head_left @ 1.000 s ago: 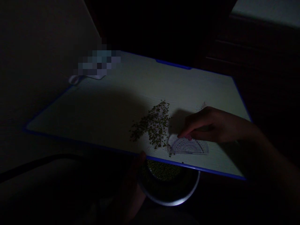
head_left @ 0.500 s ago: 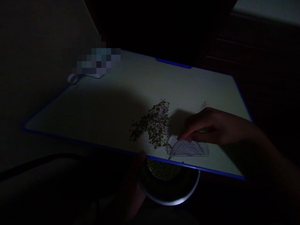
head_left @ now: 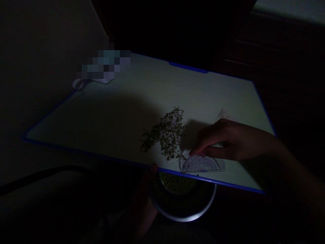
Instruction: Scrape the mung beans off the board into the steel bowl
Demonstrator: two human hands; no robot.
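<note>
My right hand pinches a clear plastic protractor by its curved side, its straight edge close to the board's near rim. Left of the protractor, small green beans, mixed with pale bits, lie scattered on a white board with a blue rim. Under that rim is a round metal bowl with many green beans inside, partly covered by the board. My left hand is dim at the bowl's left side, thumb up against the board's edge and the other fingers hidden, closed about the bowl.
A blurred-out pale object with a loop lies at the board's far left corner. Fine pale debris sits beyond my right hand. A dark curved strap or cable runs at the lower left. The surroundings are very dark.
My right hand has drawn the protractor slightly toward the board's near rim and a little left. The left hand and bowl stay nearly in place.
</note>
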